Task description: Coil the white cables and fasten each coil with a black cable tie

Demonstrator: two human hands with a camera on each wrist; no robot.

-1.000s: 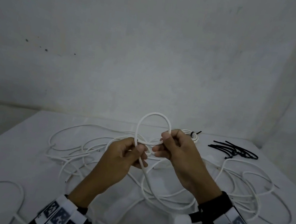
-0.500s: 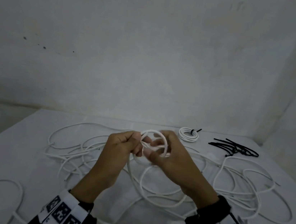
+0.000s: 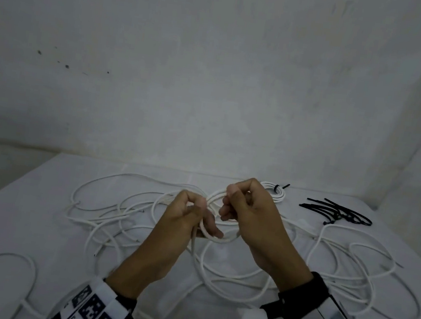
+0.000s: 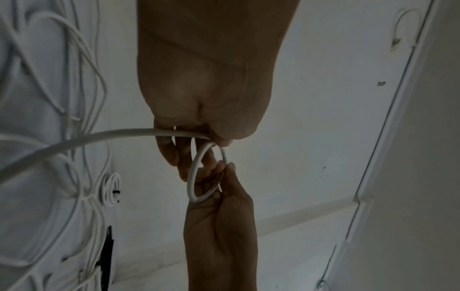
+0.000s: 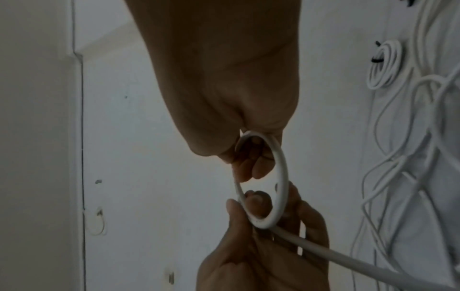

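I hold a small coil of white cable [image 3: 211, 235] above the table between both hands. My left hand [image 3: 194, 207] pinches its left side with thumb and fingers, and the cable's free length [image 4: 74, 141] trails from that hand to the table. My right hand [image 3: 228, 201] grips the coil's far side, fingers curled round it. In the wrist views the coil [image 5: 282, 177] shows as a ring of two or three turns [image 4: 193, 177] spanning both hands. A pile of black cable ties [image 3: 336, 213] lies at the back right, untouched.
Several loose white cables [image 3: 117, 211] sprawl in tangled loops over the white table [image 3: 9, 213], left and right [image 3: 367, 263] of my hands. A finished coil with a black tie [image 3: 278, 193] lies behind my right hand. Walls close the back and right.
The single tall loop I held up a second ago has been wound into a smaller coil of more turns. My right hand has shifted its grip on the coil and now sits higher.
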